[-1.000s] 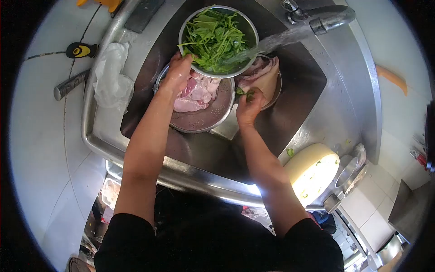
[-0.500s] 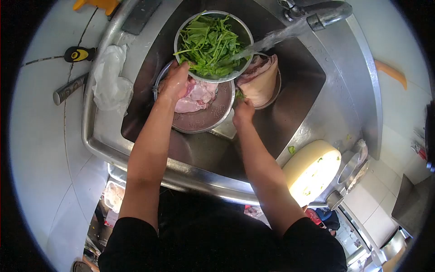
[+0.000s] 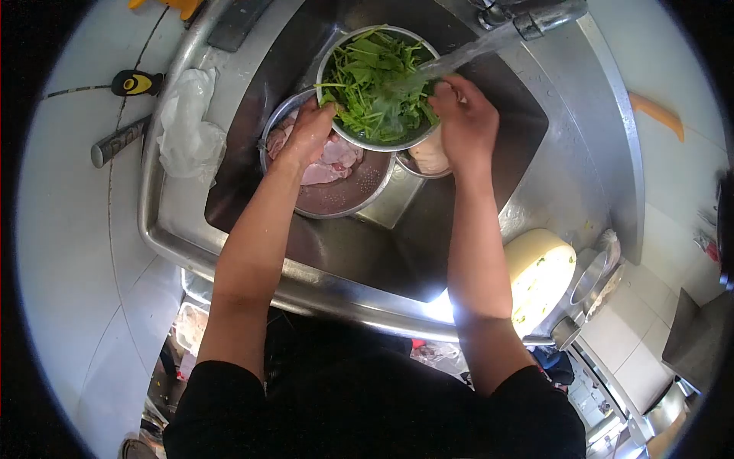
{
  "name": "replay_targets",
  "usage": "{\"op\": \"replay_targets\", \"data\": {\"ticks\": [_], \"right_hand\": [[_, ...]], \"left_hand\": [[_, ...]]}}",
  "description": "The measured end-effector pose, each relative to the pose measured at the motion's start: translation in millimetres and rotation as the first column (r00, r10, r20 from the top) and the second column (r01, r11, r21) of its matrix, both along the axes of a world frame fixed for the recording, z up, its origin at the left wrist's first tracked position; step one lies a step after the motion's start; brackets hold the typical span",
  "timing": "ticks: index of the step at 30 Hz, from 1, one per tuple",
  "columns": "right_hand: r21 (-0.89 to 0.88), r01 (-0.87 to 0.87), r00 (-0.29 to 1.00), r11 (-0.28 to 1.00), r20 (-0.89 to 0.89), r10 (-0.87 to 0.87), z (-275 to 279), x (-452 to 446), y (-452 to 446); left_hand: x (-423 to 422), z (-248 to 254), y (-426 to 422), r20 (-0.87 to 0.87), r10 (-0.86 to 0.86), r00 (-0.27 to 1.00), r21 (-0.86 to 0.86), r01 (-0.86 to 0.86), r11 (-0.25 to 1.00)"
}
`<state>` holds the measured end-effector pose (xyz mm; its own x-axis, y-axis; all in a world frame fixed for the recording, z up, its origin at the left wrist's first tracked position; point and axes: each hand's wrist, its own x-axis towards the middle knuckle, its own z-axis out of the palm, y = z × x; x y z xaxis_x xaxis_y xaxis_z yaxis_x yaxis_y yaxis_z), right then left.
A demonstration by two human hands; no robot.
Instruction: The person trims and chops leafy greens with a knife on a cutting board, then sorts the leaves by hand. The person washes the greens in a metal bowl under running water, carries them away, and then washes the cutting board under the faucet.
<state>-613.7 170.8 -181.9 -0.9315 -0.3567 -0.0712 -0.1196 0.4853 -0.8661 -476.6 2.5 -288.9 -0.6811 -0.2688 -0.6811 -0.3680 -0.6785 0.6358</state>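
My left hand (image 3: pixel 310 134) is closed on the near left rim of a metal bowl (image 3: pixel 380 145) full of leafy greens (image 3: pixel 375 80). Water from the tap pours onto the greens. At the bowl's right rim is my right hand (image 3: pixel 468 122), its fingers curled in by the greens; what they hold is hidden. Beneath the bowl on the left sits a perforated metal colander (image 3: pixel 359 187) with pieces of raw meat (image 3: pixel 329 168). A larger pale piece of meat (image 3: pixel 430 157) lies in another round container, mostly covered by the bowl and my right hand.
All this is inside a steel sink (image 3: pixel 359 256) with a tap (image 3: pixel 539 23) at the back right. A crumpled plastic bag (image 3: pixel 191 138) lies on the left ledge, near a knife handle (image 3: pixel 118 145). A thick cream-coloured round board (image 3: pixel 539 268) with green bits leans at the right.
My right hand has come up from beside the pale meat, where it pinched a bit of green, to the bowl's right rim. The bowl has shifted slightly right and toward me.
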Motion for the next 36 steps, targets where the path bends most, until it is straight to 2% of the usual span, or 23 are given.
{"op": "replay_targets", "data": {"ticks": [1, 3, 5, 6, 7, 8, 9, 11, 13, 14, 16, 20, 22, 24, 25, 27, 28, 30, 31, 32, 33, 34, 36], "right_hand": [[-0.049, 0.098, 0.992, 0.994, 0.089, -0.094, 16.8, 10.2, 2.5], [0.030, 0.172, 0.953, 0.985, 0.250, -0.174, -20.2, 23.9, 40.6], [0.104, 0.154, 0.857, 0.982, 0.481, -0.186, -63.0, 57.2, 70.0], [0.225, -0.041, 0.888, 0.973, 0.455, -0.068, -100.1, 72.0, 86.4], [0.282, 0.032, 0.748, 0.959, 0.629, -0.210, -98.6, 85.4, 73.8], [0.282, 0.028, 0.745, 0.959, 0.633, -0.208, -131.3, 91.2, 81.1], [0.233, -0.008, 0.864, 0.972, 0.492, -0.111, -190.6, 95.3, 96.6], [0.187, -0.047, 0.944, 0.981, 0.329, -0.018, -227.0, 89.8, 94.9], [0.158, 0.079, 0.829, 0.984, 0.537, -0.153, -217.9, 78.5, 82.2], [0.159, 0.080, 0.831, 0.984, 0.535, -0.154, -210.3, 78.6, 78.2], [0.126, 0.207, 0.759, 0.970, 0.605, -0.240, -194.9, 85.1, 70.4], [0.092, 0.245, 0.759, 0.965, 0.601, -0.250, -166.9, 94.7, 75.7], [0.020, 0.390, 0.742, 0.921, 0.585, -0.327, -142.9, 87.3, 84.2], [-0.316, 0.460, 0.843, 0.830, 0.449, -0.296, -116.8, 82.9, 85.1], [-0.310, 0.462, 0.841, 0.831, 0.450, -0.300, -96.2, 79.6, 75.5], [-0.411, 0.345, 0.932, 0.844, 0.256, -0.256, -50.3, 65.0, 48.4], [-0.415, 0.345, 0.933, 0.842, 0.251, -0.259, -36.4, 56.0, 38.3], [-0.145, 0.038, 0.930, 0.989, 0.368, 0.018, -23.9, 38.4, 22.3], [-0.148, 0.043, 0.930, 0.988, 0.367, 0.014, -28.5, 27.4, 19.8], [0.088, -0.155, 0.976, 0.984, 0.168, 0.138, -34.8, 12.9, 17.7], [0.351, -0.288, 0.952, 0.891, 0.002, 0.306, -41.5, 1.5, 14.5], [0.351, -0.286, 0.953, 0.892, 0.003, 0.304, -48.8, -4.5, 7.7], [0.581, -0.326, 0.847, 0.745, -0.169, 0.503, -58.5, -3.5, -4.8]], "left_hand": [[-0.1, -0.5, -1.5, 0.017, -0.015, 1.000, -0.002, 0.015, 1.000], [0.1, 0.4, -3.6, 0.031, -0.017, 0.999, -0.001, 0.017, 1.000], [1.3, 3.6, -6.2, 0.006, 0.031, 0.999, -0.002, -0.031, 1.000], [0.0, 0.1, -7.0, 0.006, 0.041, 0.999, -0.005, -0.041, 0.999], [-0.6, -6.9, -5.2, -0.008, 0.103, 0.995, -0.003, -0.103, 0.995], [0.7, -11.2, -4.3, -0.020, 0.162, 0.987, -0.001, -0.163, 0.987], [2.8, -11.8, -6.0, -0.016, 0.165, 0.986, -0.004, -0.165, 0.986], [6.2, -11.9, -10.6, -0.010, 0.101, 0.995, 0.023, -0.101, 0.995], [8.6, -10.6, -10.3, -0.019, 0.096, 0.995, 0.024, -0.096, 0.995], [9.6, -9.9, -9.3, -0.029, 0.100, 0.995, 0.030, -0.099, 0.995], [11.6, -11.3, -8.6, -0.030, 0.093, 0.995, 0.051, -0.091, 0.995], [9.1, -2.9, -3.9, 0.018, 0.076, 0.997, 0.053, -0.076, 0.996], [10.7, -18.0, -5.3, -0.017, 0.075, 0.997, 0.049, -0.074, 0.996], [11.2, -22.2, -1.6, -0.031, 0.081, 0.996, 0.034, -0.080, 0.996], [12.5, -25.2, 0.2, -0.027, 0.079, 0.997, 0.038, -0.078, 0.996], [10.7, -29.0, 0.6, 0.010, 0.035, 0.999, 0.014, -0.035, 0.999], [8.6, -26.7, 2.0, 0.003, 0.031, 1.000, 0.013, -0.031, 0.999], [10.2, -18.0, 5.5, 0.013, 0.003, 1.000, 0.020, -0.003, 1.000], [9.5, -8.0, 7.7, 0.023, 0.022, 1.000, 0.048, -0.023, 0.999], [9.1, -9.1, 7.9, 0.022, 0.017, 1.000, 0.044, -0.018, 0.999], [9.8, -12.7, 8.6, 0.000, -0.012, 1.000, 0.017, 0.012, 1.000], [10.5, -13.6, 8.9, -0.020, -0.041, 0.999, -0.008, 0.040, 0.999], [10.7, -13.7, 8.5, -0.031, -0.120, 0.992, 0.014, 0.120, 0.993]]}}
